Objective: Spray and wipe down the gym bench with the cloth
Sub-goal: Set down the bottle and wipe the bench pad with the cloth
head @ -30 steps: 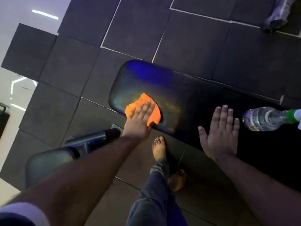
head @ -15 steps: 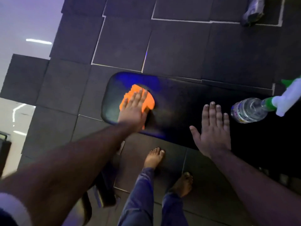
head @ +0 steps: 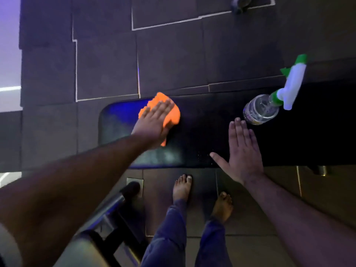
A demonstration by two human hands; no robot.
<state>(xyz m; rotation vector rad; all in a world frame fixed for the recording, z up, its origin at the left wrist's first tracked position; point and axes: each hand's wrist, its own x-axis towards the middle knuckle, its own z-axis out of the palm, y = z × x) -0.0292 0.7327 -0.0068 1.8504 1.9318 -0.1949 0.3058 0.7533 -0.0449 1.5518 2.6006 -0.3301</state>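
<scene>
Counter: a long black padded gym bench (head: 202, 132) running left to right across the middle of the view; its rounded left end shows a blue sheen, its right part goes into dark shadow.
Cloth: an orange cloth (head: 169, 110) lies bunched on the counter near its left end, close to the far edge, with one strip trailing toward the near edge.
Left hand: the left hand (head: 154, 124) lies flat on top of the cloth, palm down, fingers (head: 163, 108) straight and close together, pressing it to the pad rather than gripping it.
Right hand: the right hand (head: 240, 151) rests flat on the counter by the near edge, to the right of the cloth and well apart from it; fingers (head: 238, 130) stretched out together, thumb spread wide, holding nothing.
Bottle: a clear spray bottle (head: 262, 110) with a green collar and white trigger head lies on its side on the counter, just beyond the right hand's fingertips; whether they touch cannot be told.
Droplets: fine specks show on the pad beside the right thumb.
Floor: dark square mats (head: 107, 70) with pale seams.
Feet: two bare feet (head: 183, 187) stand on the floor at the near edge, in blue trousers.
Frame: a dark metal frame (head: 115, 209) stands at lower left, partly behind the left forearm.
</scene>
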